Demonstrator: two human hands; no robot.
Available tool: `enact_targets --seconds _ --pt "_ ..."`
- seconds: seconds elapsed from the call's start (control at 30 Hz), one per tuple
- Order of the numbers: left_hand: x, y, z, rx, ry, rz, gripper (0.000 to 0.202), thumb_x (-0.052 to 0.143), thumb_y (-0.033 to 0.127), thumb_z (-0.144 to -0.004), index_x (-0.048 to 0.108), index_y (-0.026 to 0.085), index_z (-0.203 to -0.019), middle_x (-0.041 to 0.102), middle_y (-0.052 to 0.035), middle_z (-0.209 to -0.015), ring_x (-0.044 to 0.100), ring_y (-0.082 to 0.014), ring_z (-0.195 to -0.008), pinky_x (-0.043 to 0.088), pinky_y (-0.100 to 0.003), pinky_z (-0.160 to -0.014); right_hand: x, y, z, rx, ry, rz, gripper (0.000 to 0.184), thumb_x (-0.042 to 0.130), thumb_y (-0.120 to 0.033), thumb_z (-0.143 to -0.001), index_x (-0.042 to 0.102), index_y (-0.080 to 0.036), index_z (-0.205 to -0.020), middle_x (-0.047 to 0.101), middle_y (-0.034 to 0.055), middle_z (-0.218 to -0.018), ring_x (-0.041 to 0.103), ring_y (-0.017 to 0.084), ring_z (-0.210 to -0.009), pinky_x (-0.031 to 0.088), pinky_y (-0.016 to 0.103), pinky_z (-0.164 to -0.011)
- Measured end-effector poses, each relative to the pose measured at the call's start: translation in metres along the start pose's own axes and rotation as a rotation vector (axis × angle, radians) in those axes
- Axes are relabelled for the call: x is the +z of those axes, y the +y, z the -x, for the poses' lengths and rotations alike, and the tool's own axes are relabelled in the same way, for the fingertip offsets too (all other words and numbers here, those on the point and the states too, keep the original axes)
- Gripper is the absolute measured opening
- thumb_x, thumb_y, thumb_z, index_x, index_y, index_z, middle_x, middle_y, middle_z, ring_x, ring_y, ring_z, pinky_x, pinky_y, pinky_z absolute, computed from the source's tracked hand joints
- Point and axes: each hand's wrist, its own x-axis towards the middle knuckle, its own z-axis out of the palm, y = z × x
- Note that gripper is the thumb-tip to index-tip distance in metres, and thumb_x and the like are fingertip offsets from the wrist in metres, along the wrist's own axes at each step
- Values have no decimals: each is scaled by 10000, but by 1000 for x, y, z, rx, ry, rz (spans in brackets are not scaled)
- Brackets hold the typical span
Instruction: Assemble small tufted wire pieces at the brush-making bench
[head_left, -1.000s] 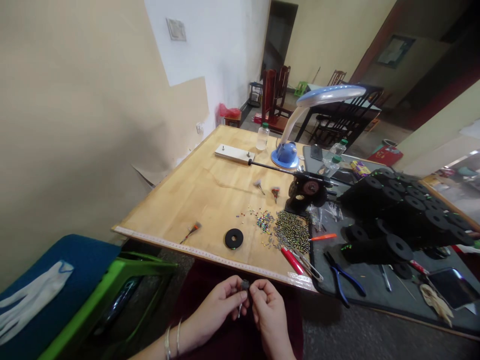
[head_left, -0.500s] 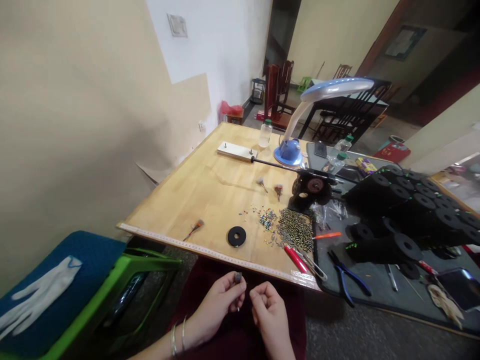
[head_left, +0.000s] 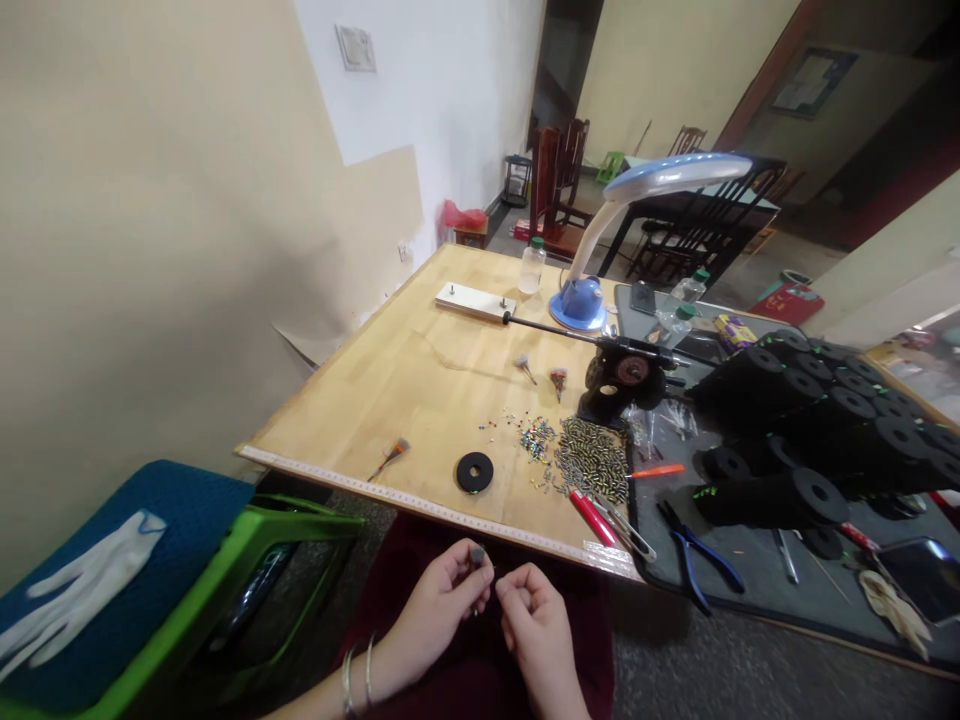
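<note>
Just below the table's front edge, my left hand [head_left: 448,598] is closed, its thumb and fingertips pinching a small dark grey bundle [head_left: 478,554]. A tiny pale tip shows under those fingers. Close to its right, with a narrow gap between, my right hand [head_left: 536,610] has thumb and forefinger pressed together; whatever they hold is too small or hidden to make out. On the wooden table in front lies a flat black foam ring [head_left: 475,490]. Similar fan-shaped bundles lie about: an orange-grey one [head_left: 390,457], a grey one [head_left: 524,368] and a red-grey one [head_left: 558,381].
Multicoloured beads [head_left: 537,438] and a heap of small metal pieces [head_left: 592,462] lie near red-handled scissors [head_left: 591,516]. Blue pliers [head_left: 694,555] and several black foam spools [head_left: 810,497] occupy the grey mat. A black winding device [head_left: 626,372] and blue lamp [head_left: 579,304] stand behind.
Both hands stay almost in place, still pinched close together. The left fingers have shifted slightly, and less of the pale tip shows below them. The view has shifted very slightly.
</note>
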Motion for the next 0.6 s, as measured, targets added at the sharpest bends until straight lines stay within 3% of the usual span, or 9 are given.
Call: enact_targets --seconds 0.33,0.6 --pt "0 -2 4 155 9 -213 257 587 410 -853 529 182 -750 509 16 -686 470 -140 -667 395 -249 -637 1 -2 0 33 -15 -45 540 673 -695 -700 548 -172 -756 393 -96 -401 229 50 -345 137 185 -351" --pt "0 -7 1 175 7 -294 233 585 383 -858 545 181 -750 532 6 -689 475 -146 -671 372 -240 -626 -1 -4 -1 38 8 -126 532 714 -670 -676 559 -172 -781 364 -113 -384 209 43 -347 130 171 -344"
